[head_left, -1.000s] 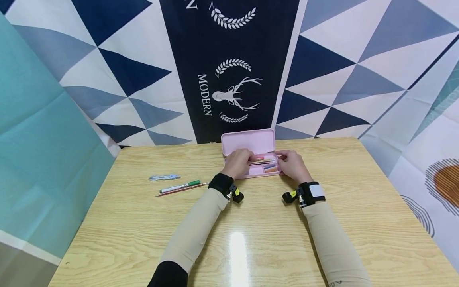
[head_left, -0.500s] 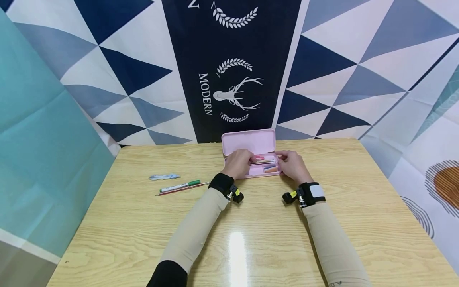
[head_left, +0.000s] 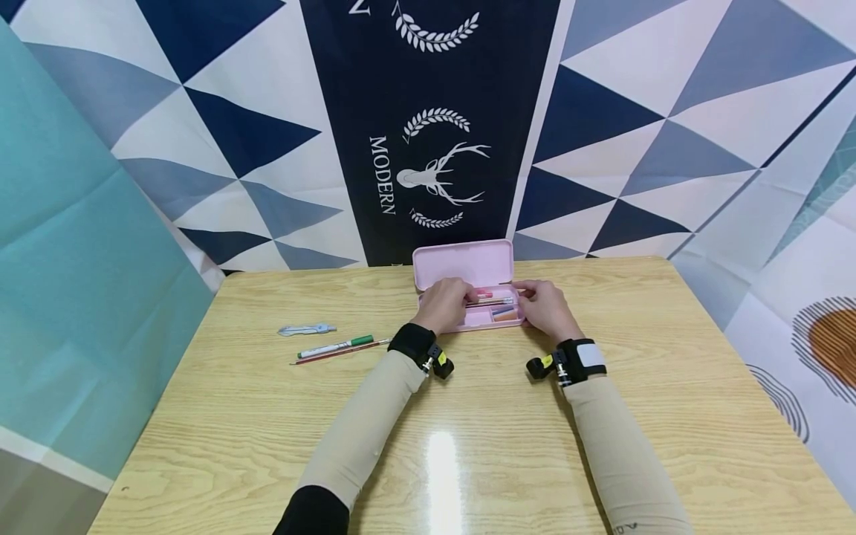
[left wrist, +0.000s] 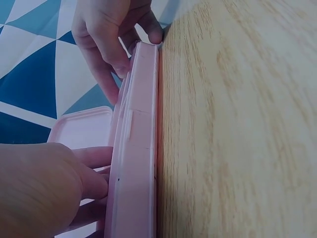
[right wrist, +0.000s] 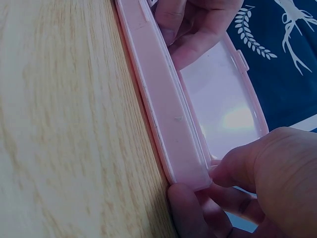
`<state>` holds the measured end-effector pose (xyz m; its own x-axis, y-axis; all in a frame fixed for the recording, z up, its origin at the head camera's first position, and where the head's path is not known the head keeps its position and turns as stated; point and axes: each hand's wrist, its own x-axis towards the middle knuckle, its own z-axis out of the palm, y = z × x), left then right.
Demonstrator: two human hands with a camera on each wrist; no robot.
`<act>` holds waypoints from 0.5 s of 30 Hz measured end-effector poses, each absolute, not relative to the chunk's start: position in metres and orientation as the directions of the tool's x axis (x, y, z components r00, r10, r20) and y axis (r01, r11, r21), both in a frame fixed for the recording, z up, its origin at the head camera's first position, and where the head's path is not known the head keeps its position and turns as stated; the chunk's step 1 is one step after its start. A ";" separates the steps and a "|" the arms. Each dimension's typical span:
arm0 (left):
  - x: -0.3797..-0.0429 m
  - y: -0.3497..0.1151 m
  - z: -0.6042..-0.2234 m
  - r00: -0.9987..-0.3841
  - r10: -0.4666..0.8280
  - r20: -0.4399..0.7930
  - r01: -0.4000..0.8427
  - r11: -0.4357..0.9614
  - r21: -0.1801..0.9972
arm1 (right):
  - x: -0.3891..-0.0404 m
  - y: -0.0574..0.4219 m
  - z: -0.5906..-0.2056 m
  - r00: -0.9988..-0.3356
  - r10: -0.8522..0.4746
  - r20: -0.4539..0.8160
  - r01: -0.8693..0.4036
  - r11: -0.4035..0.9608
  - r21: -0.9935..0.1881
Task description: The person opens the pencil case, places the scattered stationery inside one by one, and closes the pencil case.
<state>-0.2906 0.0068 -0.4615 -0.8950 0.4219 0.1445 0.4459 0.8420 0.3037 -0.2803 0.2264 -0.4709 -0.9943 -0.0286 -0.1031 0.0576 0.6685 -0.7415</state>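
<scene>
A pink pencil case (head_left: 463,265) stands at the table's back edge, its lid raised. Inside lie several slender pencils or pens (head_left: 495,302) and small orange and blue pieces (head_left: 504,315) in a front compartment. My left hand (head_left: 441,303) reaches over the front wall with bent fingers dipping into the case; its fingertips are hidden, so I cannot tell what they hold. At the right end, my right hand (head_left: 548,308) grips the case's corner, thumb and fingers around it, as the right wrist view shows on the case wall (right wrist: 173,124).
To the left on the wooden table (head_left: 234,416) lie a light-blue drawing compass (head_left: 307,330), a green-capped marker (head_left: 334,348) and a thin reddish brush (head_left: 328,357). A patterned cloth (head_left: 428,89) hangs right behind the case.
</scene>
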 end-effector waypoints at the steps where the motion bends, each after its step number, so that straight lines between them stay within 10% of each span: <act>1: -0.291 0.007 -0.461 -0.895 0.422 0.145 0.447 0.841 0.305 | -0.280 0.226 -0.471 -0.994 -0.029 -0.102 0.056 0.670 -0.740; 15: -0.291 0.006 -0.457 -0.893 0.411 0.184 0.450 0.834 0.319 | -0.280 0.226 -0.470 -0.995 -0.033 -0.091 0.044 0.678 -0.733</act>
